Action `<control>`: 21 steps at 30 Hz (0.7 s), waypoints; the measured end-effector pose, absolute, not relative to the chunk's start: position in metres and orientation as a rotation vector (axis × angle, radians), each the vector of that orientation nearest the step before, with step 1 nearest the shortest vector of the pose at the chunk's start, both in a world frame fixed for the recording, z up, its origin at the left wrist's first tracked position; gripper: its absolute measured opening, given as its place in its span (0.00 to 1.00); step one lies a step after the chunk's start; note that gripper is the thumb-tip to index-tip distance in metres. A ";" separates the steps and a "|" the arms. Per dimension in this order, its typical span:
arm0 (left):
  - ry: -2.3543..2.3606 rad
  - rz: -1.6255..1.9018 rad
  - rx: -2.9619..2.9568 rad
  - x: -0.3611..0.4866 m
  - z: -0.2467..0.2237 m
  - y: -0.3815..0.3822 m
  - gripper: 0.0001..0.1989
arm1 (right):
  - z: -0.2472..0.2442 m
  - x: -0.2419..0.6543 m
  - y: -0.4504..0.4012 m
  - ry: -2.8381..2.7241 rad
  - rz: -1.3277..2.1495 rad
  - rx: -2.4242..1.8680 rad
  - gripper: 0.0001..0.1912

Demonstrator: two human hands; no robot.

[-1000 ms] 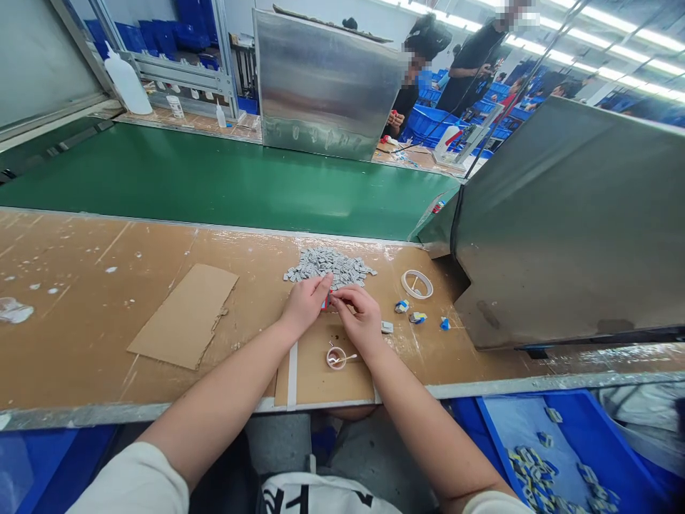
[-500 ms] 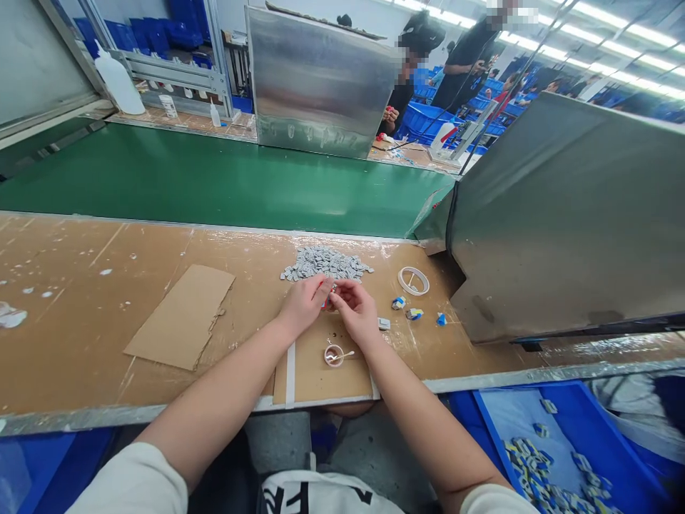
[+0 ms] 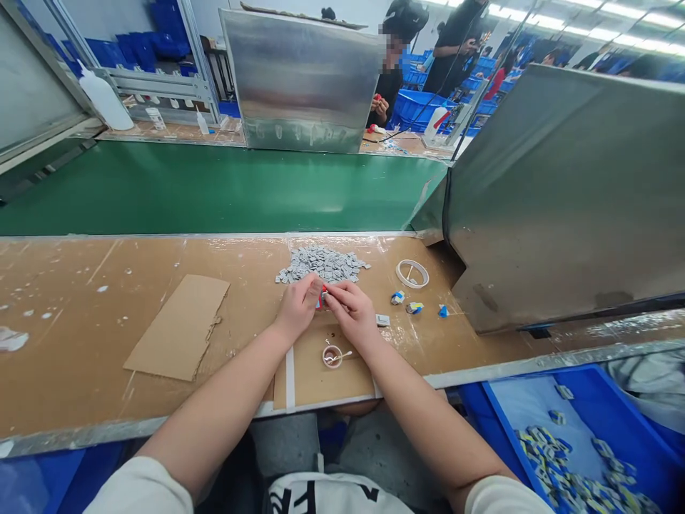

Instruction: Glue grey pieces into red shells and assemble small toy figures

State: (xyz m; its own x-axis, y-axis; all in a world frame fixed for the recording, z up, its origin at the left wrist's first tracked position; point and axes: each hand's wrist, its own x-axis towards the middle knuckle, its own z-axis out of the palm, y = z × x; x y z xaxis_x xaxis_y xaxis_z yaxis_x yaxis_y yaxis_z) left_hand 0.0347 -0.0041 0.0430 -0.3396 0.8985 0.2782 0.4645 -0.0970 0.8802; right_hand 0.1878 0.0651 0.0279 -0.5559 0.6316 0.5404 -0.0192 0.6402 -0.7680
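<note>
Head view: your left hand (image 3: 296,307) closes around a small red piece (image 3: 321,298) at its two o'clock. Your right hand (image 3: 353,311), fingers bent, meets it at ten o'clock; its grip can't be told, nor the piece's long axis. Both are equally near.

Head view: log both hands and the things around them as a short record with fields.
left hand: holding a small red part
right hand: fingertips at the same part; grip partly hidden
beyond hands: pile of grey pieces
near side: small round cup with a swab
right of hands: grey block, white ring
left of hands: cardboard sheet
lower right: blue bin holding small pieces
</note>
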 end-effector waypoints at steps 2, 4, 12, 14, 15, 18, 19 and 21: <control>1.774 1.414 1.510 0.034 0.043 -0.004 0.34 | 0.028 0.188 0.065 -2.000 0.890 -0.457 0.15; 1.777 1.402 1.529 0.034 0.042 -0.004 0.34 | 0.029 0.188 0.065 -2.014 0.852 -0.452 0.15; 1.818 1.326 1.585 0.034 0.046 -0.007 0.33 | 0.029 0.189 0.063 -1.986 0.892 -0.453 0.13; 1.847 1.302 1.593 0.035 0.048 -0.008 0.33 | 0.028 0.188 0.063 -1.974 0.921 -0.467 0.13; 1.864 1.290 1.598 0.035 0.048 -0.009 0.33 | 0.028 0.188 0.062 -1.968 0.930 -0.476 0.13; 1.911 1.262 1.611 0.036 0.049 -0.008 0.32 | 0.028 0.187 0.062 -1.960 0.946 -0.507 0.13; 1.920 1.260 1.610 0.036 0.049 -0.008 0.32 | 0.029 0.186 0.062 -1.961 0.951 -0.515 0.13; 1.914 1.272 1.610 0.035 0.048 -0.008 0.32 | 0.030 0.186 0.062 -1.963 0.958 -0.520 0.13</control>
